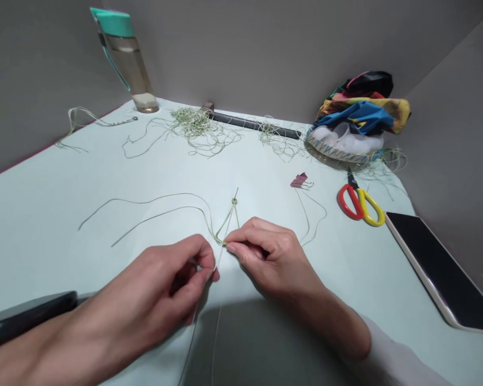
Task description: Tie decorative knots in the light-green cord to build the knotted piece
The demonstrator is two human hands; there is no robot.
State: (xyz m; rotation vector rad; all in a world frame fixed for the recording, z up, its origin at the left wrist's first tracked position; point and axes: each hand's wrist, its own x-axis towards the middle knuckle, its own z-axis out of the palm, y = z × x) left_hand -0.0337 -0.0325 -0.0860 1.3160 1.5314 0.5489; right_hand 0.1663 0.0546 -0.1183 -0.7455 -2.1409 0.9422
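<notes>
A thin olive-green cord [156,206] lies in long loops on the pale green sheet [84,257], and a small knot [234,201] sits in it just above my hands. My right hand [265,257] pinches the cord between thumb and fingertips, where several strands meet. My left hand [173,273] is close beside it, its fingers curled around a strand that runs down past the fingertips. The strands below the knot form a narrow V leading to my fingers. Part of the cord is hidden by my fingers.
Tangled green cord [193,126] lies at the back, near a dark rod [257,125] and a water bottle [124,59]. To the right are a pink binder clip [300,180], red-and-yellow scissors [360,203], a fabric pile [358,118] and a black-screened tablet [438,268].
</notes>
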